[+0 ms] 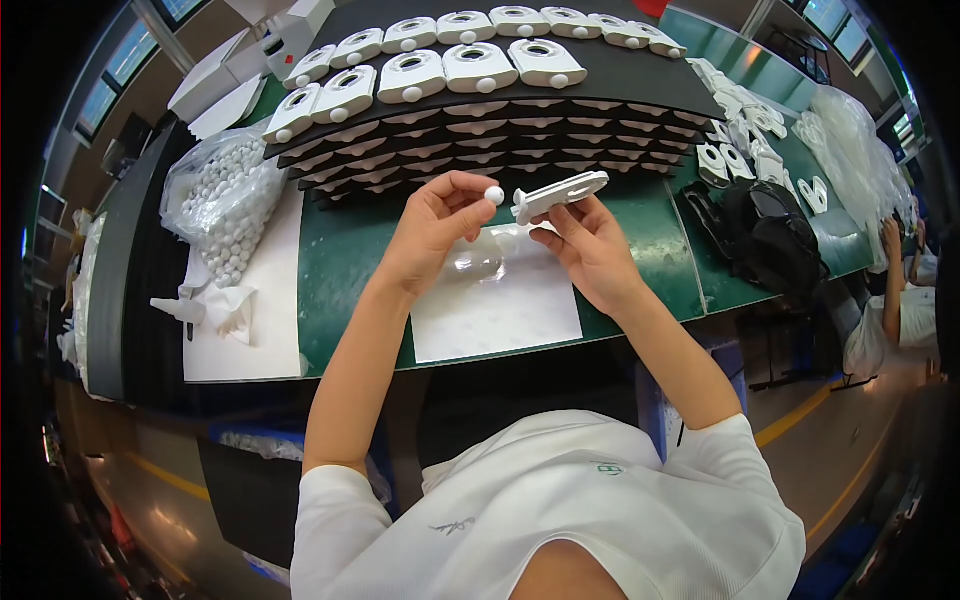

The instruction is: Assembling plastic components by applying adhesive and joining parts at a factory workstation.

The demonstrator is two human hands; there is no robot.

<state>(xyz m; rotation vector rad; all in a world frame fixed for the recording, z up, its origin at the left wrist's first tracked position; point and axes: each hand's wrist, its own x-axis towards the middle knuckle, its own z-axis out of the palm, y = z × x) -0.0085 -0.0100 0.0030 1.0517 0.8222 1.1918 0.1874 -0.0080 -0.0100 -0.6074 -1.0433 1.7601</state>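
Observation:
Between thumb and forefinger my left hand (436,226) pinches a small white ball (494,196). My right hand (592,247) grips a flat white plastic housing (568,193) by its underside, tilted, with its narrow end pointing toward the ball. A small gap separates ball and housing. Under both hands a white sheet of paper (497,325) lies on the green table, with a clear, shiny patch (478,258) on it that I cannot make out. Left of my left arm, a clear plastic bag (222,190) full of white balls spills some toward the near side.
Behind my hands rises a stack of black boards (640,90) with white housings between layers; finished-looking housings with balls (480,68) stand in rows on top. To the right lie a black bag (768,232), loose white parts (745,115) and clear plastic film (850,150). Another person's arm (893,270) shows far right.

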